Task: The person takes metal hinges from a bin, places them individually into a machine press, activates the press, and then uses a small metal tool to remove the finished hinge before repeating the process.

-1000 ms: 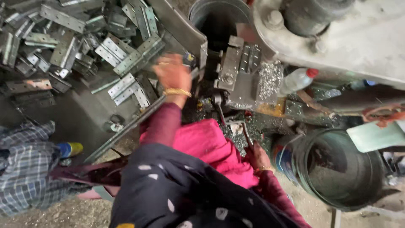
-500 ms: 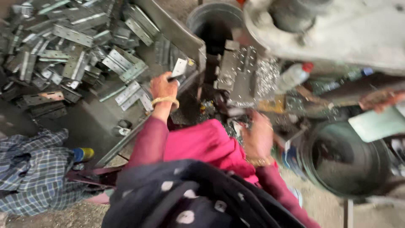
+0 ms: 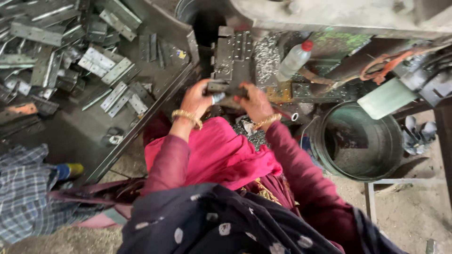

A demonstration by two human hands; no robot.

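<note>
Left hand (image 3: 197, 98) and right hand (image 3: 253, 101) both grip a flat grey metal hinge plate (image 3: 217, 87), fingers closed, seating it at the dark steel press die (image 3: 233, 56); it wants squaring up.

— Where do we look from?

— We have one view only, worn on the head. We look steeply down over our own chest and lap, with the left hand (image 3: 197, 99) and right hand (image 3: 254, 101) just past mid-frame.

— How near are we?

— Close: the sleeves fill the lower half. The metal tray (image 3: 155, 96) runs off the upper left corner, the machine (image 3: 329, 16) crosses the top edge, and the round bucket (image 3: 360, 141) sits toward the right edge.
</note>
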